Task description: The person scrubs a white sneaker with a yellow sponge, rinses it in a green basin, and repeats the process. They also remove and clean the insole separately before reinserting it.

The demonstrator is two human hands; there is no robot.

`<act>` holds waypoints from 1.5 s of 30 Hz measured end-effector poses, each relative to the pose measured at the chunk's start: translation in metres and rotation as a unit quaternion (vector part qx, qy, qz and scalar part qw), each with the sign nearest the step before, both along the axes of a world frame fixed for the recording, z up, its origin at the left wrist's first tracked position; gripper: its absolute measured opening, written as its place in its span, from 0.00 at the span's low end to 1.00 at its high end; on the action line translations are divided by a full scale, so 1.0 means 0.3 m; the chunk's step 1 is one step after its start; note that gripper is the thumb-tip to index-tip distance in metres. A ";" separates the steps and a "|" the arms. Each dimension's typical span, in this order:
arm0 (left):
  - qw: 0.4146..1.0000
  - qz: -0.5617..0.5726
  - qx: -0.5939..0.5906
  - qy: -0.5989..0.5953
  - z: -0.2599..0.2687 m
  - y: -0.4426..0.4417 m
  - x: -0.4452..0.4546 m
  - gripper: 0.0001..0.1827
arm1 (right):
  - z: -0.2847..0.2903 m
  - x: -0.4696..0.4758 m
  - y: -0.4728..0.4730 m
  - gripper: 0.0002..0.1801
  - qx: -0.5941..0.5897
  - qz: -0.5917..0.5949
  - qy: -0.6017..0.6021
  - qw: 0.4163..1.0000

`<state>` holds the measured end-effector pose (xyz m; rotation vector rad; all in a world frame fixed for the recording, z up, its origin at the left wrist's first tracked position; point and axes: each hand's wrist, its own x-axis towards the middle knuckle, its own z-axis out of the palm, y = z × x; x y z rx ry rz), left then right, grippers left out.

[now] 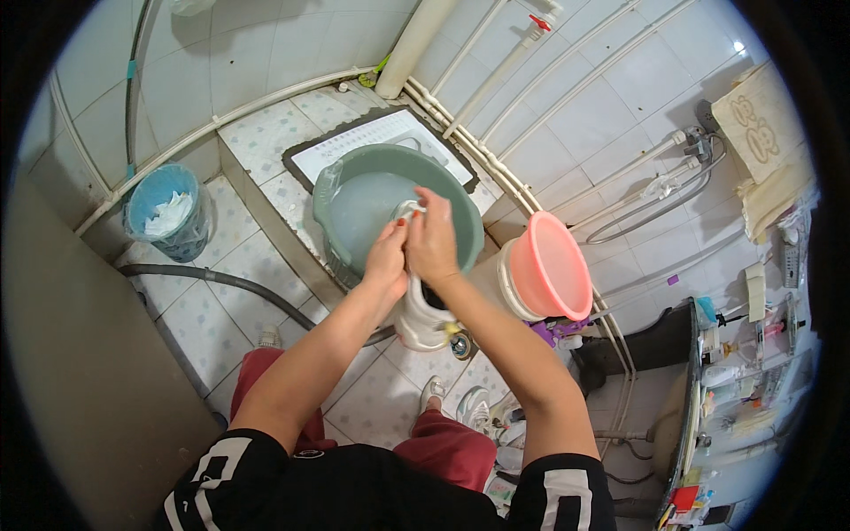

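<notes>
My left hand and my right hand are close together over the near right part of a green plastic basin. Both are closed on a white shoe, whose wider part hangs toward me past the basin's near rim, with its dark opening facing up. The shoe's other end shows just beyond my fingers. Cloudy water stands in the basin. My fingers and the shoe hide part of each other, so the exact grip is partly unclear.
The basin stands on a raised tiled ledge. At the right, a pink basin tilts on a white bucket. A lined bin and a grey hose lie left. Several shoes are near my feet.
</notes>
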<state>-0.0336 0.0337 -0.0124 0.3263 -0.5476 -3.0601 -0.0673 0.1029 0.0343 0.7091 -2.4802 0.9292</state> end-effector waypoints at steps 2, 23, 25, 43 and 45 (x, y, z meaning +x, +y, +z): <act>1.000 -0.012 0.004 -0.002 0.015 0.012 0.001 0.13 | -0.008 -0.077 0.067 0.20 -0.058 -0.029 -0.005 0.998; 0.998 -0.014 0.025 -0.047 0.047 0.019 -0.014 0.11 | 0.023 -0.023 -0.008 0.21 0.049 -0.001 0.021 0.999; 0.999 -0.032 -0.020 -0.003 -0.006 -0.001 -0.028 0.12 | 0.036 -0.080 0.019 0.21 0.031 0.012 0.023 0.999; 0.982 -0.183 -0.026 0.041 -0.070 -0.070 -0.084 0.17 | 0.088 0.208 0.605 0.34 -0.894 0.236 -0.220 0.312; 0.993 -0.094 -0.072 0.026 -0.156 -0.139 -0.121 0.18 | 0.214 0.312 0.778 0.32 -0.899 0.228 -0.161 0.338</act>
